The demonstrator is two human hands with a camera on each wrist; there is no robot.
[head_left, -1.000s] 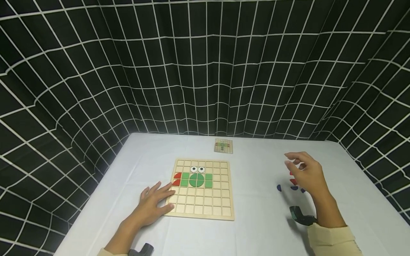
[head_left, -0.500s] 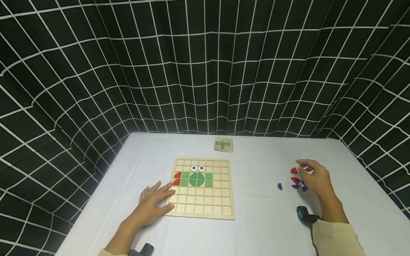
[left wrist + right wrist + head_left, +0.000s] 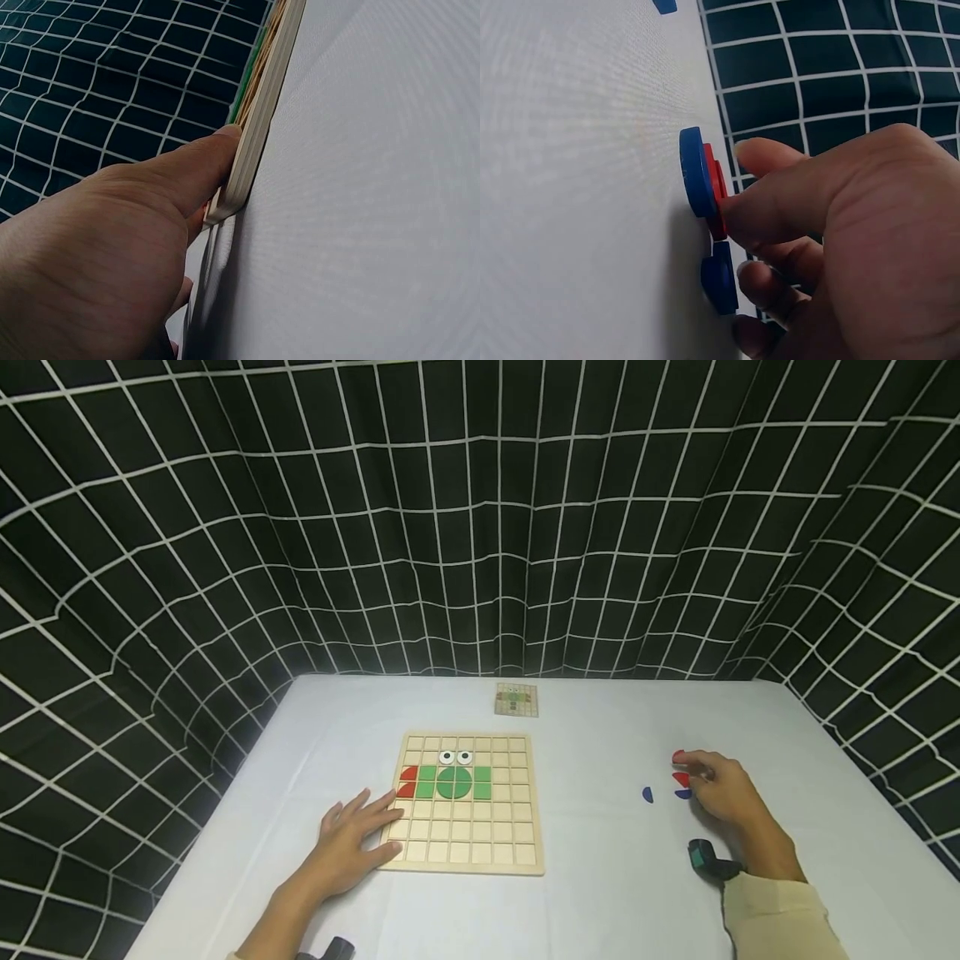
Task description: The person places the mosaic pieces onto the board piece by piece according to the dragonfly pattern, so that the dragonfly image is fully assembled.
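My left hand (image 3: 348, 852) rests with spread fingers along the left edge of a wooden grid board (image 3: 480, 852), fingertips and thumb over its rim. Set in the board are two white eye pieces (image 3: 456, 757), a green circle (image 3: 454, 782) of quarter pieces, green squares (image 3: 482, 782) and red quarter pieces (image 3: 407, 773) at the left. My right hand (image 3: 723, 789) reaches low over loose pieces on the right. Its index fingertip is right at the farther red piece (image 3: 678, 757), with the thumb close to a nearer red piece (image 3: 681, 780). In the right wrist view, thumb and index stand apart.
Blue half-round pieces lie loose: one (image 3: 648, 794) left of the group, another (image 3: 682, 793) below the red pieces, and one (image 3: 719, 279) by the curled fingers in the right wrist view. A small pattern card (image 3: 516, 700) lies behind the board. Black gridded cloth (image 3: 480, 527) surrounds the white table (image 3: 600, 893).
The right hand has come down among the loose pieces, its index reaching the farther red piece and its palm covering some blue ones. The left hand stays on the board's edge.
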